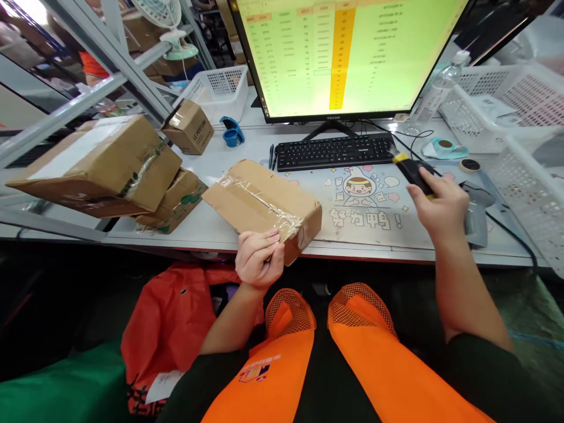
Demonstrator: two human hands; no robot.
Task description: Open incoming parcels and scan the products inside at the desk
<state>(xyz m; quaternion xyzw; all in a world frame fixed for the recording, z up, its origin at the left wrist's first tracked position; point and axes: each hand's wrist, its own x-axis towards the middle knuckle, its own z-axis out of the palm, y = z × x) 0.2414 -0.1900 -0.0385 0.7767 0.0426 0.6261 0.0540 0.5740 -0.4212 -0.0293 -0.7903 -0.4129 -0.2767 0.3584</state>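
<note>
My left hand (pixel 259 257) grips the near corner of a taped cardboard box (pixel 262 202) that lies flat on the desk's front edge. My right hand (pixel 440 205) is closed round a black handheld scanner (pixel 414 172) with a yellow tip, held just above the cartoon desk mat (pixel 365 202). The scanner's nose points away towards the black keyboard (pixel 335 150). A wide monitor (pixel 348 53) with a green and yellow spreadsheet stands behind the keyboard.
A large cardboard box (pixel 97 164) rests on a smaller one (pixel 174 200) at the left, with another small box (pixel 189 126) behind. White baskets (pixel 520 100) stand at right, one (pixel 224 88) at back left. A blue tape dispenser (pixel 231 132), bottle (pixel 436 94) and cables lie about.
</note>
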